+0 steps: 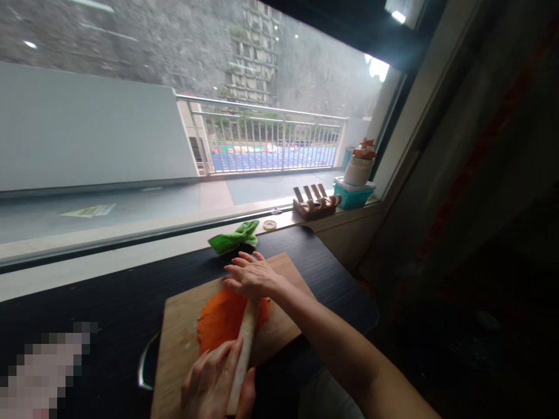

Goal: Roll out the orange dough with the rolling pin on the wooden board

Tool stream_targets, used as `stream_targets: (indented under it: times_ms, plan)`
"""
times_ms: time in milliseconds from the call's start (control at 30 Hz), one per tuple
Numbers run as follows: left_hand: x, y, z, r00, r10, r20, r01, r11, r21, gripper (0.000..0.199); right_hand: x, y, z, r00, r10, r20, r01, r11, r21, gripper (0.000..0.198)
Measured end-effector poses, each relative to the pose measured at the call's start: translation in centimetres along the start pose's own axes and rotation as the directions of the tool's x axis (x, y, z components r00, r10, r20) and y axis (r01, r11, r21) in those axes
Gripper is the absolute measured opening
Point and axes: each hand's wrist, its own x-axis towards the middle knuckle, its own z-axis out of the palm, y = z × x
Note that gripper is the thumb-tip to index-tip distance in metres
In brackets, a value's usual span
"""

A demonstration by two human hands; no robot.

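A pale wooden rolling pin (248, 333) lies slanted across a flattened sheet of orange dough (218, 317) on a wooden cutting board (174, 326). My right hand (252, 276) rests palm down on the pin's far end, fingers stretched out and spread. At the near end, my left hand (216, 372) grips the pin, with fingers on one side and the thumb on the other. Both hands cover parts of the pin, and the left hides the dough's near edge.
Beneath the board is a dark table (109, 314). A green cloth (236, 237) lies at its far edge. On the windowsill are a roll of tape (269, 224), a brown rack (315, 205) and a teal box (353, 196) with a jar (360, 169) on top. A metal handle (143, 369) shows beside the board.
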Motion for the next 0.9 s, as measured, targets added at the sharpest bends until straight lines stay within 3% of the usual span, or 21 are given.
stream_targets:
  times_ms: [100,167,400,500,567,767,900]
  plan:
    - [0.0,-0.2,-0.8,0.997,-0.066,0.046,0.064,0.997,0.053,0.050,2.5,-2.1,0.2,0.999,-0.044,0.004,0.044,0.999,0.021,0.047]
    - [-0.1,0.1,-1.0,0.996,-0.067,0.064,0.063,0.996,0.071,0.046,2.1,-2.2,0.1,0.998,-0.055,-0.005,0.055,0.998,0.024,0.047]
    - [0.2,3.5,1.0,0.993,0.115,0.028,-0.114,0.992,-0.053,0.035,-7.1,3.5,-0.2,0.999,0.026,-0.033,-0.027,0.999,-0.025,0.039]
    - [0.4,3.9,1.4,0.993,0.118,0.021,-0.115,0.987,-0.111,0.034,-8.8,4.6,0.1,0.995,0.082,-0.058,-0.086,0.995,-0.053,0.040]
    - [0.3,3.4,1.1,0.996,0.082,0.031,-0.079,0.993,-0.093,0.035,-7.7,4.0,0.2,0.996,0.080,-0.047,-0.082,0.995,-0.053,0.040]
    - [-0.2,0.9,-1.1,0.995,-0.084,0.056,0.080,0.994,0.077,0.043,0.1,-0.8,0.2,1.000,0.015,0.011,-0.015,1.000,0.009,0.048]
    - [0.0,1.4,-1.4,0.994,-0.084,0.075,0.076,0.992,0.096,0.043,-0.1,-0.9,-0.1,1.000,0.004,0.019,-0.004,1.000,0.024,0.046]
